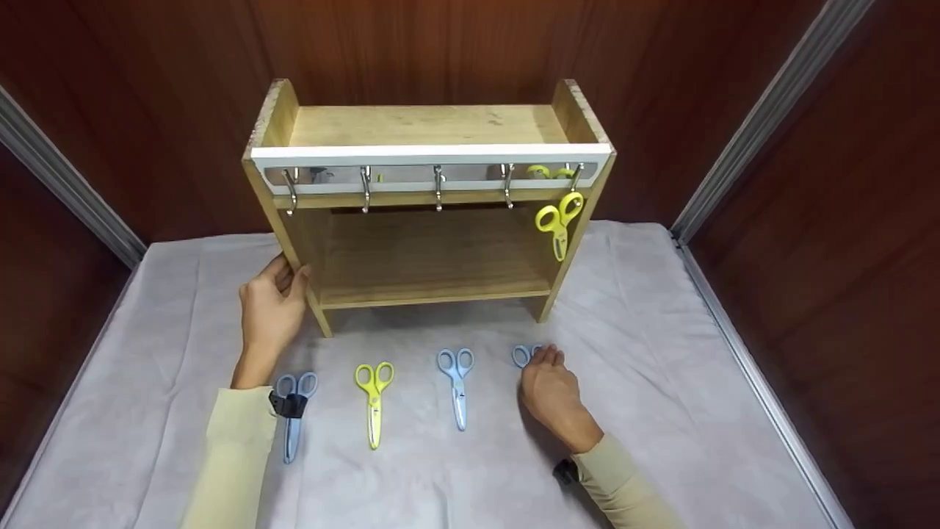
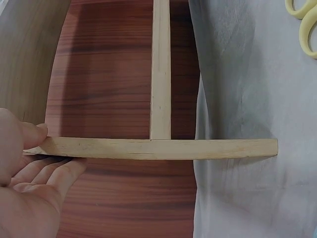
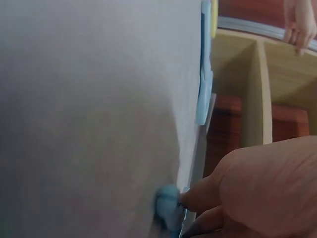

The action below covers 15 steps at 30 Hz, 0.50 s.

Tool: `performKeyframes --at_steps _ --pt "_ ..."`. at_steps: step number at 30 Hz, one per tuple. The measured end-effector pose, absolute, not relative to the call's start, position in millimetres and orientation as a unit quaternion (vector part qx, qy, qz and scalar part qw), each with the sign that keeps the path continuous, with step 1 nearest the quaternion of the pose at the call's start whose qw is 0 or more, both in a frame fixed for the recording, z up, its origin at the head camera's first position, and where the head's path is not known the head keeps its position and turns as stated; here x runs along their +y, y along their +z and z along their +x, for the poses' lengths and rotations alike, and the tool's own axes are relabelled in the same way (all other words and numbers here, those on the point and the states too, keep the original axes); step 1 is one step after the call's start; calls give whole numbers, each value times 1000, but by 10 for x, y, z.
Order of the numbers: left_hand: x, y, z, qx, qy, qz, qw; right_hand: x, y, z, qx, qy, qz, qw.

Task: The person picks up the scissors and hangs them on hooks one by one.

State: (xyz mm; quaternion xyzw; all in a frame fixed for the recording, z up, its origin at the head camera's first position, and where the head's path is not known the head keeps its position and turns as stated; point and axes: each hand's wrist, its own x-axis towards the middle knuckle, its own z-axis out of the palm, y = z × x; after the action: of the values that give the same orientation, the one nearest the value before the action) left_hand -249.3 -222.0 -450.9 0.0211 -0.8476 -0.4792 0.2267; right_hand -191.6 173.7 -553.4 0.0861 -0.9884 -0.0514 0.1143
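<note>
My left hand (image 1: 270, 312) grips the left side panel of a small wooden shelf (image 1: 433, 300), thumb on the inner face and fingers outside. The panel's edge (image 2: 163, 148) shows in the left wrist view. At the front right, my right hand (image 1: 552, 389) pinches a pair of blue scissors (image 1: 521, 357) on the cloth. Its handle loops show past my fingers in the head view; the rest is hidden by the hand. In the right wrist view, the blue tip (image 3: 168, 201) lies at my thumb, slightly blurred.
Yellow scissors (image 1: 560, 234) hang from the rightmost hook on the shelf's white rail (image 1: 433, 154). Several metal hooks (image 1: 438, 187) line it. On the grey cloth (image 1: 646, 330) lie blue scissors (image 1: 459, 393), yellow scissors (image 1: 374, 408) and blue scissors (image 1: 291, 437) partly behind the left wrist strap.
</note>
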Motion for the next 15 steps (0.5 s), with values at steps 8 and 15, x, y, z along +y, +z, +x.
performKeyframes --at_steps 8,15 --pt "-2206 -4508 -2493 -847 -480 22 227 1738 -5623 -1919 -954 -121 106 254" --pt "-2216 -4501 -2495 -849 -476 23 229 1738 -5583 -1939 -974 -62 83 204"
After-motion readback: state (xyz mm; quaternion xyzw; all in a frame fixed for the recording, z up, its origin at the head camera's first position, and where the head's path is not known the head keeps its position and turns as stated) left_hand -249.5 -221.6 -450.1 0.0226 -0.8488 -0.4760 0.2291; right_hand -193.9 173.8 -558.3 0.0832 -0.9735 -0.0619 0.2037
